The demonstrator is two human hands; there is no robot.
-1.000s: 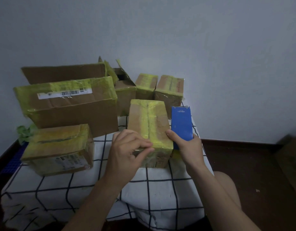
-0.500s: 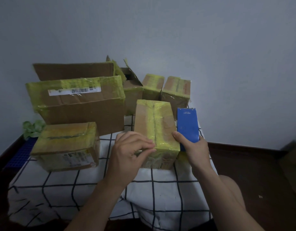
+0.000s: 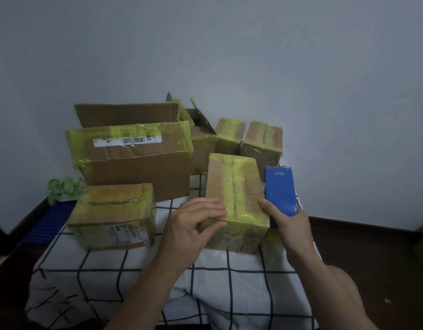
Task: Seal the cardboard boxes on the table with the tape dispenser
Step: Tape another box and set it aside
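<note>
A small cardboard box point(image 3: 234, 184), wrapped in yellow-green tape, stands in the middle of the table point(image 3: 134, 282), which has a white cloth with a black grid. My left hand point(image 3: 193, 225) lies on the box's near left corner, fingers over the top edge and thumb against the front face. My right hand point(image 3: 289, 225) grips a blue tape dispenser point(image 3: 280, 189) held against the box's right side.
A taped box point(image 3: 112, 215) sits at the left front. Behind it is a large taped box point(image 3: 131, 156), an open carton point(image 3: 201, 136) and two small taped boxes point(image 3: 229, 134) point(image 3: 262, 144) by the wall. A green wad point(image 3: 62, 189) and a blue crate point(image 3: 48, 220) lie at left.
The view shifted, so everything sits further right in the frame. Both hands keep their places on the box and the dispenser.
</note>
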